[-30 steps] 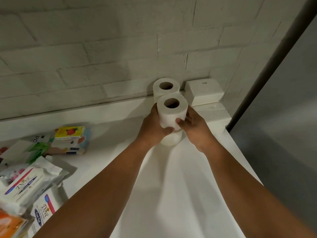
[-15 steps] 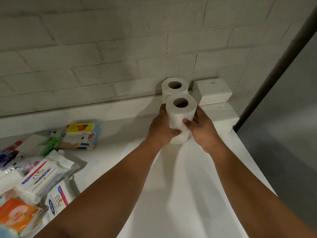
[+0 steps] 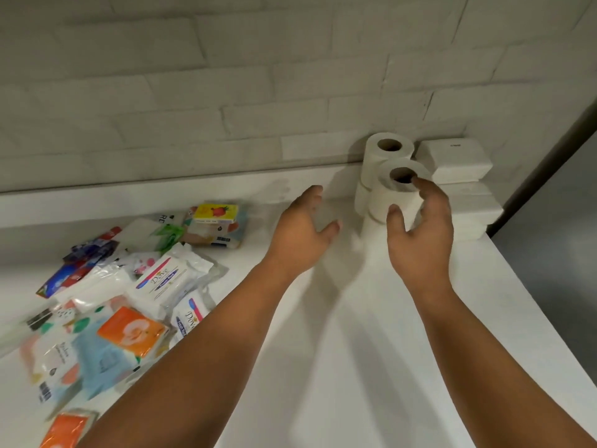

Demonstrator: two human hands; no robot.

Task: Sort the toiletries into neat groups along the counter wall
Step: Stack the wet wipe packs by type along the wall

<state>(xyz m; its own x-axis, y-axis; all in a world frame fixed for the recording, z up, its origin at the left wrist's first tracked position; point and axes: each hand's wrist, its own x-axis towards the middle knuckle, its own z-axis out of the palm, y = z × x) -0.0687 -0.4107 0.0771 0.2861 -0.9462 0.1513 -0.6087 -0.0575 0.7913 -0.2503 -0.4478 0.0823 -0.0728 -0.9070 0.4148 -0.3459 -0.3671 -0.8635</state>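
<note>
Two stacks of toilet rolls stand at the upper right of the frame against the brick wall (image 3: 226,76): the near top roll (image 3: 395,197) sits upright on a lower roll, core hole facing up, and the far top roll (image 3: 386,153) stands just behind it, touching the wall. Immediately right of the rolls, white tissue packs (image 3: 455,160) lie stacked flat in the counter's corner. The right hand (image 3: 420,234) is beside the near top roll with fingers spread and curved, thumb apart from them, gripping nothing; whether a fingertip touches the roll's rim cannot be told. The left hand (image 3: 298,234) hangs open over bare white counter (image 3: 355,350), left of the rolls and apart from them, fingers loosely spread. At lower left lies an unsorted heap: Dove wipe packs (image 3: 161,279), an orange pack (image 3: 130,329), a yellow soap box (image 3: 216,211) and blue sachets (image 3: 64,276), overlapping one another, well apart from the rolls.
</note>
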